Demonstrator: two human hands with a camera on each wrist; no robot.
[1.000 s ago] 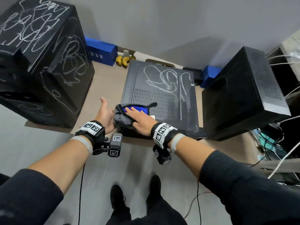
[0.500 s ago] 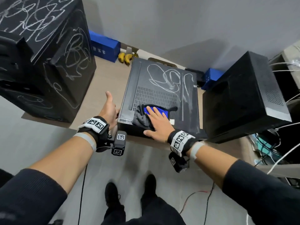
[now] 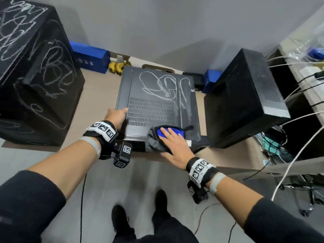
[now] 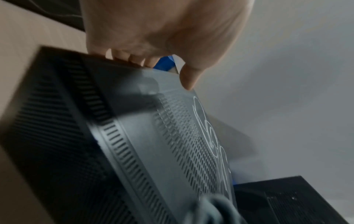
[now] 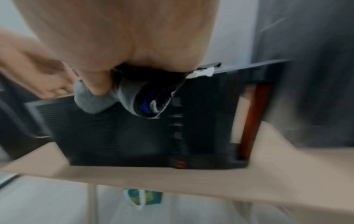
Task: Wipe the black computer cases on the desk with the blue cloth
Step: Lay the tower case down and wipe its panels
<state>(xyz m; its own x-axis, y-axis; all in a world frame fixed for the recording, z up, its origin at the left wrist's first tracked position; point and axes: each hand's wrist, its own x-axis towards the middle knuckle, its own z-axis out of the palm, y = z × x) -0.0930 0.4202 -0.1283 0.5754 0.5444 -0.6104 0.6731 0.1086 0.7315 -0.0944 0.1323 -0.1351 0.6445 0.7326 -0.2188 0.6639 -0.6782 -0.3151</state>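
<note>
The right hand is pressing flat, fingers straight and spread, on the blue cloth, its grip open rather than curled. The cloth is lying at the near right corner of the flat black computer case on the counter, partly draped over the case's front edge. The left hand is gripping the case's near left edge, fingers seemingly down the side, thumb on top; the wrist view is blurred. Since half a second ago the cloth and right hand have been sliding rightward along the case's front, and the left hand has been moving onto the case.
</note>
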